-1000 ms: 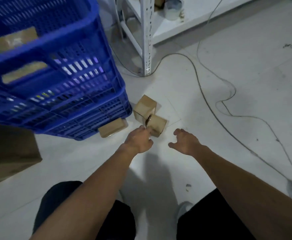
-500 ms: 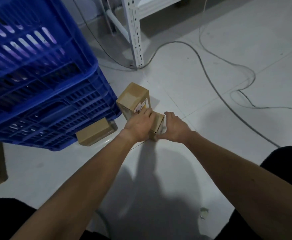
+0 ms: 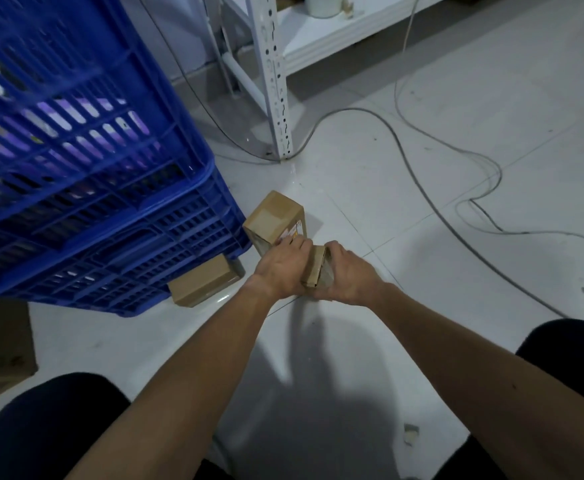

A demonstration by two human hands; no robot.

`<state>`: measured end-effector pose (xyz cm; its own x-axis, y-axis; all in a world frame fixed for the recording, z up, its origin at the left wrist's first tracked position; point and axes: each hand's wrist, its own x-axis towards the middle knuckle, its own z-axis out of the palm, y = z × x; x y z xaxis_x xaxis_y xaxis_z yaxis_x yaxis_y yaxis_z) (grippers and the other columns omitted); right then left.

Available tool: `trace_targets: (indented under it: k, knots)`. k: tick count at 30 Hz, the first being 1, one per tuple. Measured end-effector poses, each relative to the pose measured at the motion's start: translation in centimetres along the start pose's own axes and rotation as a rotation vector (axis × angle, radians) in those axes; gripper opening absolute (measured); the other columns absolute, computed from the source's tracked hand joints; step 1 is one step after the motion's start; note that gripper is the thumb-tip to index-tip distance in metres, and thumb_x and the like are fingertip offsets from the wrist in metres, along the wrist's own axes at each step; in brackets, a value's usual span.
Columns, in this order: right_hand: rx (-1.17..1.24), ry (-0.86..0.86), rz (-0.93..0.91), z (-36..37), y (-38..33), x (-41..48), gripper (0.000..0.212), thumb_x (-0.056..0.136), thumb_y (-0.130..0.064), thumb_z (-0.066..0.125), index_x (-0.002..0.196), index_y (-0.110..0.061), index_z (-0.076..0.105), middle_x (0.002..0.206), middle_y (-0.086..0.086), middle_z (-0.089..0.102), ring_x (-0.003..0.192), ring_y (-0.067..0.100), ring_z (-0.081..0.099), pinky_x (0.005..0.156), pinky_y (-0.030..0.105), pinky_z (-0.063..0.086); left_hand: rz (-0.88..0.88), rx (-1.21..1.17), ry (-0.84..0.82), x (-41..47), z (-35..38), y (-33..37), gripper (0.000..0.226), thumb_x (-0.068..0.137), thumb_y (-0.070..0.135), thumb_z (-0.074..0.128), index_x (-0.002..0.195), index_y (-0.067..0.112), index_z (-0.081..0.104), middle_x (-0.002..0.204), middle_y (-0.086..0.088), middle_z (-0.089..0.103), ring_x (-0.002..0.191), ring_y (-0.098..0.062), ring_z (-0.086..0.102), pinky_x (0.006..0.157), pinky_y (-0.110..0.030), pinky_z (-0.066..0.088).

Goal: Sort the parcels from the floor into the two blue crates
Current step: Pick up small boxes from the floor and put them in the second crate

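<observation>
- Parcels left on the floor (image 3: 439,299) number three in view. A small parcel (image 3: 313,271) is between the hands, a tall parcel (image 3: 275,214) stands upright just beyond it at 11 o'clock, and a flat parcel (image 3: 202,280) lies at 9 o'clock against the lower blue crate (image 3: 138,251).
- Grip: the left hand (image 3: 280,268) and right hand (image 3: 351,273) clamp the small parcel from opposite sides, fingers curled round it. Whether it has cleared the floor cannot be told.
- Upper blue crate (image 3: 75,109) sits stacked on the lower one. Pale shapes show through its slots, too blurred to identify.
- Progress, as a judgement: sorting is partway, with at least these three parcels outstanding.
- Clearance: the crate wall stands close at 9 to 10 o'clock, and a shelf upright (image 3: 273,81) at 12 o'clock. Cables (image 3: 422,188) trail from 12 round to 3 o'clock.
- Open room lies at 6 o'clock, toward the person's knees.
</observation>
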<state>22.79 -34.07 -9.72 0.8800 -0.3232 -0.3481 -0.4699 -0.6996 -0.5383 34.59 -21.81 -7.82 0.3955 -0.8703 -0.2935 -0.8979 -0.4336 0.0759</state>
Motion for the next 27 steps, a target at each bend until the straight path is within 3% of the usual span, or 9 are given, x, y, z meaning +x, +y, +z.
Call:
trace_targets:
  k: [4,7,11,16,19,23,27]
  knots:
    - [-0.091,-0.041,-0.047,-5.5,-4.3,-4.0,0.087,0.061,-0.059,0.080,0.123,-0.016,0.038,0.115,0.000,0.054,0.099,0.025,0.057,0.075,0.033,0.039,-0.013,-0.083,-0.016,-3.8,-6.4,0.8,0.079,0.068,0.052,0.080,0.126,0.013,0.043,0.124,-0.004,0.052,0.116,-0.023,0.050,0.094,-0.033,0.043]
    - [-0.155,-0.059,-0.074,-11.1,-9.2,-7.5,0.078,0.064,-0.053,0.078,0.120,-0.017,0.038,0.116,-0.002,0.053,0.090,0.023,0.054,0.071,0.031,0.033,-0.057,-0.137,-0.047,-7.6,-13.3,1.7,0.090,0.069,0.053,0.079,0.136,0.010,0.038,0.129,-0.006,0.049,0.116,-0.025,0.049,0.091,-0.034,0.043]
    - [-0.194,-0.092,-0.118,-18.8,-16.7,-12.5,0.080,0.062,-0.056,0.076,0.121,-0.018,0.037,0.119,-0.002,0.054,0.081,0.016,0.045,0.070,0.030,0.034,-0.091,-0.185,-0.032,-13.3,-22.9,1.8,0.083,0.069,0.053,0.075,0.132,0.014,0.039,0.124,-0.005,0.052,0.113,-0.024,0.054,0.097,-0.038,0.047]
    - [-0.260,-0.108,-0.187,-28.5,-26.2,-18.1,0.087,0.061,-0.063,0.072,0.126,-0.018,0.036,0.118,-0.001,0.055,0.086,0.021,0.056,0.069,0.031,0.036,-0.179,-0.274,-0.039,-21.5,-35.9,0.9,0.078,0.058,0.051,0.079,0.118,0.017,0.041,0.112,-0.003,0.052,0.101,-0.022,0.057,0.093,-0.039,0.048]
    - [-0.353,-0.114,-0.248,-33.3,-31.1,-21.0,0.080,0.060,-0.061,0.071,0.120,-0.019,0.037,0.116,0.000,0.055,0.092,0.022,0.058,0.070,0.031,0.036,-0.238,-0.396,-0.037,-26.8,-43.1,0.1,0.077,0.058,0.038,0.085,0.118,0.015,0.043,0.110,-0.002,0.049,0.099,-0.020,0.053,0.085,-0.028,0.042]
    - [-0.386,-0.124,-0.301,-38.0,-37.2,-23.8,0.087,0.058,-0.060,0.069,0.129,-0.021,0.036,0.121,-0.001,0.051,0.103,0.022,0.056,0.081,0.034,0.044,-0.322,-0.502,0.007,-33.2,-50.6,-1.9,0.078,0.056,0.037,0.086,0.117,0.019,0.041,0.110,0.003,0.049,0.098,-0.019,0.053,0.078,-0.028,0.041]
    - [-0.410,-0.110,-0.368,-41.5,-44.2,-24.9,0.094,0.057,-0.062,0.067,0.136,-0.023,0.035,0.127,-0.002,0.049,0.113,0.022,0.052,0.090,0.035,0.042,-0.423,-0.598,0.087,-38.8,-56.1,-4.3,0.088,0.053,0.042,0.089,0.123,0.021,0.039,0.117,0.004,0.051,0.101,-0.018,0.054,0.081,-0.030,0.043]
